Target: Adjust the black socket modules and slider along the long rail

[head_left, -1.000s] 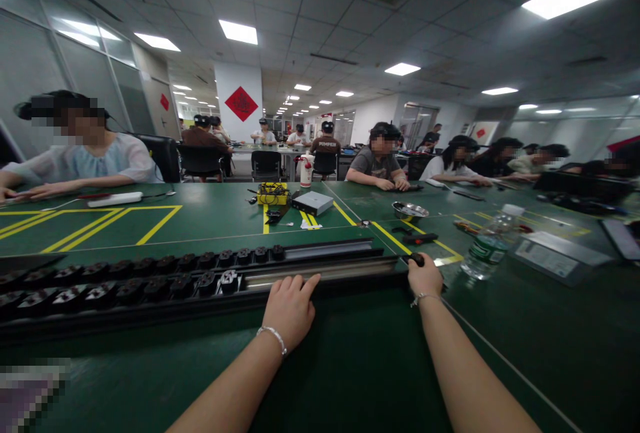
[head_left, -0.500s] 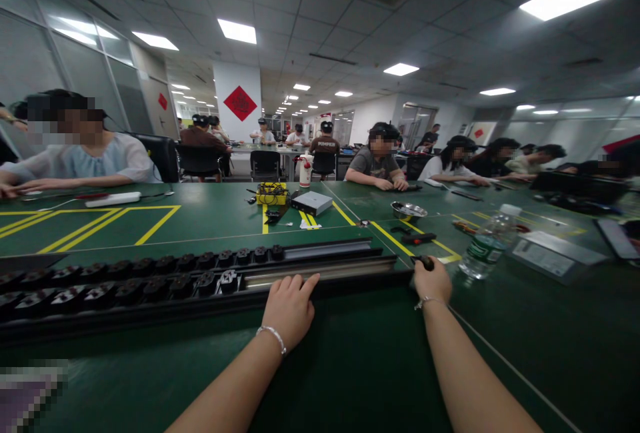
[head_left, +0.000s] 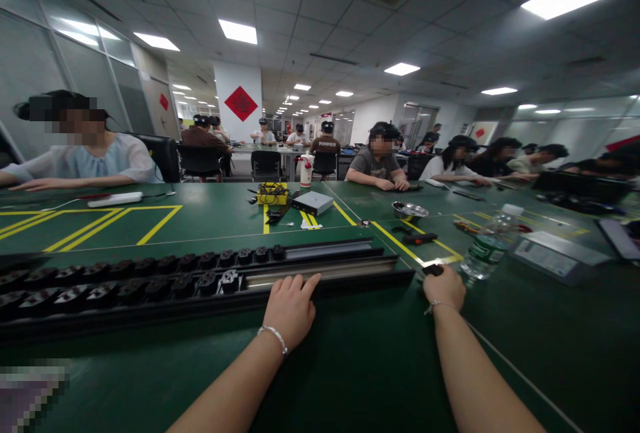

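A long black rail [head_left: 330,285] with a silvery channel runs across the table in front of me, its left part filled with a row of black socket modules [head_left: 165,288]. My left hand [head_left: 293,303] lies on the near wall of this rail, fingers over the edge and thumb in front. Its last module, at the channel's open part, shows a whitish face [head_left: 229,280]. Just past the rail's right end, my right hand [head_left: 445,286] is closed on a small black piece [head_left: 433,270]; most of it is hidden by the fingers. Behind lies a second black rail [head_left: 345,245] with similar modules.
A water bottle [head_left: 487,246] stands right of my right hand, beside a grey box [head_left: 560,256]. Beyond are a black-and-orange tool [head_left: 419,238], a metal bowl [head_left: 409,210], a silver box [head_left: 313,203] and a yellow box with cables [head_left: 273,194]. Several people sit around.
My right hand has moved a little to the right, away from the rail's end, with the small black piece in it. My left hand stays on the rail.
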`<control>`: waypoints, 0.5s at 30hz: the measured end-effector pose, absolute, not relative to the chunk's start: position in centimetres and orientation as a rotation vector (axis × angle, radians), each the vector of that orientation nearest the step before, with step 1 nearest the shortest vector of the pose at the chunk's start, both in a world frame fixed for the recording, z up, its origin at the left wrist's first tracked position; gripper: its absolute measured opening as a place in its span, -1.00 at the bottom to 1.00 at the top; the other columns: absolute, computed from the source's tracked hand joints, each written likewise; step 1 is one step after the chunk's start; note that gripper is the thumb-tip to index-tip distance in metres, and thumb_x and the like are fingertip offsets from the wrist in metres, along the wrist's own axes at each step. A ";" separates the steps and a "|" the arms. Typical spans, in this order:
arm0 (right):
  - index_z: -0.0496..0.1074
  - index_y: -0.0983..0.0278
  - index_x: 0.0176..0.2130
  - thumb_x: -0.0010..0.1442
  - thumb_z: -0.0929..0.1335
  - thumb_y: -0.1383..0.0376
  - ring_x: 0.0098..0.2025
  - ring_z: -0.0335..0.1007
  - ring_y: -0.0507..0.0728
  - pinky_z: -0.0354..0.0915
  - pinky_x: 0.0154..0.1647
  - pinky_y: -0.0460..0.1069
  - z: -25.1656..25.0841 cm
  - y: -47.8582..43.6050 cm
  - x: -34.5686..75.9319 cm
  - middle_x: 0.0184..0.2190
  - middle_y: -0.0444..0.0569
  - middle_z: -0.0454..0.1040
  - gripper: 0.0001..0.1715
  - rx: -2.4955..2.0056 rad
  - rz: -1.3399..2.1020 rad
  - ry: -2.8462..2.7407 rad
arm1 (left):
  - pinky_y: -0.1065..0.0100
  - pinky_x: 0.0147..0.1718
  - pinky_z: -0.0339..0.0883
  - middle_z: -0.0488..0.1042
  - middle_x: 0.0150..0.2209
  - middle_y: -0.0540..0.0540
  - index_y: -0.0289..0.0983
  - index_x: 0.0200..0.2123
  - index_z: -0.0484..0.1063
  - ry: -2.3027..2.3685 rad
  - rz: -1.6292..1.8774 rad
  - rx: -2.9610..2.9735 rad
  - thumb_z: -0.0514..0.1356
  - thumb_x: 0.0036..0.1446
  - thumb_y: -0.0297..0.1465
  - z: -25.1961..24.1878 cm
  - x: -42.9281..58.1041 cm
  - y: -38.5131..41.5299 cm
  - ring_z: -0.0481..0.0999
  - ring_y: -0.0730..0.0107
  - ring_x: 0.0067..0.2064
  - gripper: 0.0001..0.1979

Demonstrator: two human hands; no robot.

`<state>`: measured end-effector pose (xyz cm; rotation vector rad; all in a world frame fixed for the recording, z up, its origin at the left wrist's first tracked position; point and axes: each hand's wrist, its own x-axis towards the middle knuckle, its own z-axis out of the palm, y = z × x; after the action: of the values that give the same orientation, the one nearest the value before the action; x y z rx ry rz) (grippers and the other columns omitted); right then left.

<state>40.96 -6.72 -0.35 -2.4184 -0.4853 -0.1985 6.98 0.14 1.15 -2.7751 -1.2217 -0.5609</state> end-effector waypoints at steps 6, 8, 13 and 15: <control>0.26 0.26 0.04 -0.02 0.22 0.22 0.00 0.20 0.37 0.21 -0.09 0.19 0.0 -6.6 40.3 -0.04 0.17 0.34 -0.41 -2.480 -0.137 -0.526 | 0.24 -0.15 0.04 0.34 -0.20 -0.06 -0.06 0.10 0.13 -1.205 -0.573 -2.759 0.02 0.02 -0.42 1.0 7.0 0.2 0.27 0.27 -0.15 -0.48; 0.26 0.25 0.04 -0.02 0.22 0.18 -0.02 0.22 0.38 0.22 -0.12 0.20 0.0 -6.5 40.3 -0.06 0.17 0.35 -0.40 -2.500 -0.087 -0.533 | 0.24 -0.15 0.04 0.33 -0.20 -0.06 -0.06 0.10 0.13 -1.204 -0.581 -2.756 0.03 0.02 -0.42 0.9 7.0 0.2 0.27 0.27 -0.15 -0.48; 0.32 0.22 -0.01 -0.04 0.23 0.18 -0.04 0.23 0.35 0.23 -0.16 0.21 -0.5 -6.5 40.5 -0.07 0.18 0.34 -0.44 -2.520 -0.119 -0.559 | 0.24 -0.15 0.05 0.34 -0.20 -0.06 -0.06 0.10 0.14 -1.206 -0.588 -2.759 0.04 0.01 -0.42 1.0 7.0 0.1 0.27 0.27 -0.15 -0.48; 0.33 0.24 -0.02 -0.05 0.24 0.20 -0.04 0.23 0.35 0.22 -0.16 0.21 -0.6 -6.6 40.5 -0.05 0.20 0.32 -0.44 -2.501 -0.168 -0.544 | 0.24 -0.13 0.06 0.34 -0.20 -0.06 -0.06 0.10 0.14 -1.211 -0.591 -2.758 0.04 0.01 -0.42 1.0 7.0 0.1 0.27 0.27 -0.14 -0.47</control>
<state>40.53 -6.60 -0.60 -2.5013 -0.5443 -0.1680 7.00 0.11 0.97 -2.7579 -1.2110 -0.5906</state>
